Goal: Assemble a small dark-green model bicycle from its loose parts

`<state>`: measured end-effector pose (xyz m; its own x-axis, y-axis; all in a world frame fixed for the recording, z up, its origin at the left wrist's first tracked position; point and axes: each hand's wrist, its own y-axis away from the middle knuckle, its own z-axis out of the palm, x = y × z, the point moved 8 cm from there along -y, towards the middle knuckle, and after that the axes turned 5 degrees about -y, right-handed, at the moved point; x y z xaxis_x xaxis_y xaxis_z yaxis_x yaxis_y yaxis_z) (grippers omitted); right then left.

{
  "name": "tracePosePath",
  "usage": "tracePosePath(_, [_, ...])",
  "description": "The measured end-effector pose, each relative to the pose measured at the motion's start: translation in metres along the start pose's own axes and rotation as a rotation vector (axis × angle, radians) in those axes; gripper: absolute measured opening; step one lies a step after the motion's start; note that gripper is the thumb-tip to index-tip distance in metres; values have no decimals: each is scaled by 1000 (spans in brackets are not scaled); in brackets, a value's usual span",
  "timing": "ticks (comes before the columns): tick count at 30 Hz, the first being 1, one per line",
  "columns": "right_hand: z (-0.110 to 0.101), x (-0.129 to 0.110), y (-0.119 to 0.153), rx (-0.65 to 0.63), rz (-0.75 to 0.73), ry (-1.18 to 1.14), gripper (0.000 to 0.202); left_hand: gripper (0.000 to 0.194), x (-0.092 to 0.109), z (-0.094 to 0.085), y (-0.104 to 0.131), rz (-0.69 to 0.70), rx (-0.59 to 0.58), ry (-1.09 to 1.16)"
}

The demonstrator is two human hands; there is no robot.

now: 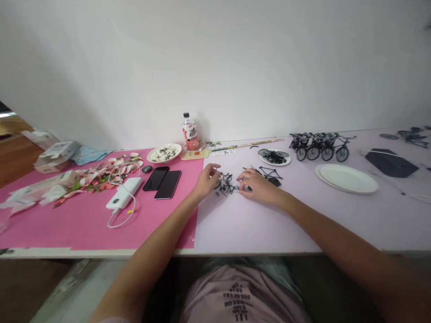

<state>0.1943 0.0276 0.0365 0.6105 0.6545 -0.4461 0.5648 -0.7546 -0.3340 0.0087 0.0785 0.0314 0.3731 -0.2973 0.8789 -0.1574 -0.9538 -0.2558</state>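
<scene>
My left hand [206,181] is at the left side of a loose pile of small dark plastic bicycle parts [227,185]. Its thumb and index finger curl toward each other around something dark and too small to name. On the pile's right side, my right hand [259,186] rests low over the table with its fingers bent inward. A small dark bit shows by its fingertips, but its kind is unclear. Just beyond the right hand lie a dark toy bicycle frame [270,172] and a small black piece [274,181].
Behind stand a plate of dark parts [284,158], a row of assembled toy bicycles [319,146] and a drink bottle [190,133]. White plates [350,179] and a black box [390,162] lie right. Phones [168,185], a power bank [124,194] and petals [101,177] occupy the pink left side.
</scene>
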Motion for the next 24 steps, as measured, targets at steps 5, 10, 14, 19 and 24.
tracePosePath(5, [1, 1, 0, 1, 12, -22, 17, 24, -8, 10, 0, -147, -43, 231])
tracePosePath(10, [2, 3, 3, 67, 45, -133, 13, 22, -4, 11, 3, -166, -27, 258])
tracePosePath(14, [2, 3, 5, 93, 70, -185, 13, 23, 0, 10, 5, -202, -15, 283])
tracePosePath(19, [-1, 5, 4, 109, 86, -179, 15, 28, 2, 8, 11, -300, -28, 430])
tracePosePath(24, [-10, 2, 3, 150, 61, -183, 24, 30, 5, 8, 14, -273, -41, 392])
